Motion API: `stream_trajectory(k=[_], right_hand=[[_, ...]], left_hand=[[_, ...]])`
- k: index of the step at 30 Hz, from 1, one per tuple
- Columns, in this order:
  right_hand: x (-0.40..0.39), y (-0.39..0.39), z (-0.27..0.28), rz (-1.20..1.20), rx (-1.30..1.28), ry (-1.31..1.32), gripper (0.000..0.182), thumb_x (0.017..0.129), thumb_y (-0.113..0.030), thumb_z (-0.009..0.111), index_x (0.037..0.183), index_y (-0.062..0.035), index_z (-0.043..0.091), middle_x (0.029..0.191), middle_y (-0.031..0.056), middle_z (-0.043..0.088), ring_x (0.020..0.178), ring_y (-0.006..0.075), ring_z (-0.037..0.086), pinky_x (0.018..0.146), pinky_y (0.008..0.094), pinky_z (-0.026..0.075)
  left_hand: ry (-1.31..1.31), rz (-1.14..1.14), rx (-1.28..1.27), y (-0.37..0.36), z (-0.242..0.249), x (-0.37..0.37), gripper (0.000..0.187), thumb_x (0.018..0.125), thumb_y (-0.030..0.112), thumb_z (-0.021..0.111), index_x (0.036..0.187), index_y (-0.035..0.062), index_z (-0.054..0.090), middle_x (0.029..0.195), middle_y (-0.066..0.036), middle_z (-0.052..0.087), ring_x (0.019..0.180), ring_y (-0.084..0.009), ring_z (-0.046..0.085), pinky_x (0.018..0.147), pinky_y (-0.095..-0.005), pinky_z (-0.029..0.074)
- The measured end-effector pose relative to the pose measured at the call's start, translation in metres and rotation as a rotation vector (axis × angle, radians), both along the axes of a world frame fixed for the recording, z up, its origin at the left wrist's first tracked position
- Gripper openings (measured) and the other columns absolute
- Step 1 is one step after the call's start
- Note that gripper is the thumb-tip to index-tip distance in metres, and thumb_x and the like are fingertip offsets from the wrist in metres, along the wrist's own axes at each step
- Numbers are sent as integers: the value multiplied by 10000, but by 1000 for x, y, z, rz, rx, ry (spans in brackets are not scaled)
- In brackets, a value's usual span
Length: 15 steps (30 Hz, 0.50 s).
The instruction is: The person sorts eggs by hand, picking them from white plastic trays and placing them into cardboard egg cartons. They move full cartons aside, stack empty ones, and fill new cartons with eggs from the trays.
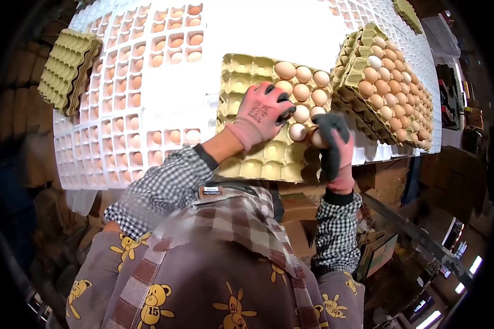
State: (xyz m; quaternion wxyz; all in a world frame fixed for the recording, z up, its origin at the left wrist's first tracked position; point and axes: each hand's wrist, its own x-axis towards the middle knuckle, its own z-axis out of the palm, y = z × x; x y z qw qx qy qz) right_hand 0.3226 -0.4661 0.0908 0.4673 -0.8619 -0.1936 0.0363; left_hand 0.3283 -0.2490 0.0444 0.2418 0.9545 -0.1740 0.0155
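Observation:
A yellow-green moulded egg tray (pixel 251 167) lies in front of me, with brown eggs (pixel 301 92) in its right-hand columns and bare cups at the left and near side. My left hand (pixel 259 114), in a pink glove with dark fingertips, is over the middle of this tray. Its fingers curl down beside the eggs, and whatever lies under them is hidden. At the tray's right edge, my right hand (pixel 336 149) in the same kind of glove closes its fingers round a brown egg (pixel 316 138), partly covered by the glove.
A tall stack of egg trays (pixel 362 118) filled with eggs stands at the right. White compartment trays (pixel 129 118) holding eggs cover the left of the table. Stacked green trays (pixel 66 68) rest at far left. Cardboard boxes (pixel 299 211) are below the table edge.

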Motion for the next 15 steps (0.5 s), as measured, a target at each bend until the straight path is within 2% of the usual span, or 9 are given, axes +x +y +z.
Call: stream_trajectory(k=[1,4,6,8,10,11,13,14,15], right_hand=[[3,0,3,-27,-41,251,426,759,-174,721,1170,-106,630,1118,116,592,1049,273,592,883,368,494],[-8,22,-4,209,-881,-151,602,646,-249,809,1214,-181,622,1212,102,555,1132,295,544,954,419,459],[-5,22,-5,201,-831,-145,550,646,-250,809,1168,-172,654,1152,95,579,1074,300,571,932,436,466],[3,4,-13,22,-413,17,449,656,-177,808,1087,-140,687,1123,94,603,1021,290,607,878,416,496],[9,-17,-4,-220,323,698,351,762,18,722,1101,-54,666,1221,155,612,975,201,637,761,289,524],[13,-17,-6,-88,426,417,355,810,10,673,1160,-37,639,1242,172,603,958,190,635,754,276,525],[16,-20,14,-97,1097,896,389,921,-47,541,1306,9,546,1299,198,577,928,186,633,748,268,535],[28,-29,4,26,1224,1117,361,948,-122,520,1275,17,580,1307,169,582,933,176,631,766,266,531],[35,-34,-2,70,815,805,354,939,-135,538,1249,25,598,1306,152,586,925,185,637,787,273,527]], left_hand=[[-59,89,-295,6,-8,3,374,763,251,743,1108,137,654,1162,-130,594,1149,-345,530,1008,-454,428],[109,266,-819,19,18,10,363,790,170,719,1134,93,634,1102,-127,586,1095,-301,559,927,-377,480],[94,197,-343,12,35,18,416,779,199,748,1162,114,612,1126,-128,560,1026,-284,601,882,-383,508],[26,170,258,-6,23,33,490,765,232,765,1205,127,575,1129,-140,554,987,-299,620,861,-394,521],[52,166,176,7,14,46,540,765,253,762,1245,134,546,1104,-143,578,947,-308,641,839,-395,538],[78,209,-114,15,13,51,523,768,245,757,1234,135,548,1093,-151,596,932,-316,651,833,-396,543],[-43,293,-406,20,24,51,436,781,231,737,1177,142,577,1083,-173,643,913,-315,675,812,-398,556],[-53,276,-255,20,43,57,350,800,238,712,1119,141,606,1087,-179,645,904,-290,679,775,-391,556],[-63,203,-35,19,39,66,326,809,246,701,1109,148,618,1094,-166,631,909,-283,676,756,-392,556]])
